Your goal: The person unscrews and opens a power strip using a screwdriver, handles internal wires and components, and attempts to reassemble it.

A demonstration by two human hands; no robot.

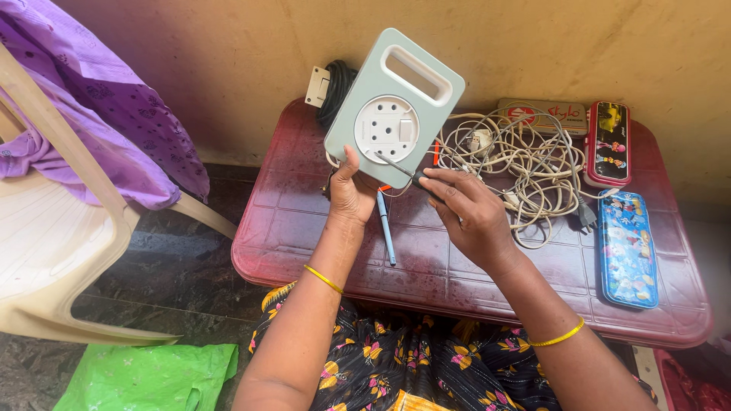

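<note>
My left hand (352,190) holds up a pale green extension cord reel box (394,103) with a white round socket face and a carry handle slot, tilted over the maroon plastic table (304,251). My right hand (466,211) grips a screwdriver (397,169) by its dark handle, and the thin metal tip touches the white socket face. A blue pen (386,227) lies on the table between my two hands.
A tangle of white cables (518,164) with a plug lies on the table's right. Three pencil boxes sit there: a grey one (542,116), a red one (609,143), a blue one (627,247). A black cord coil (336,90) at the back. White chair (53,236) left.
</note>
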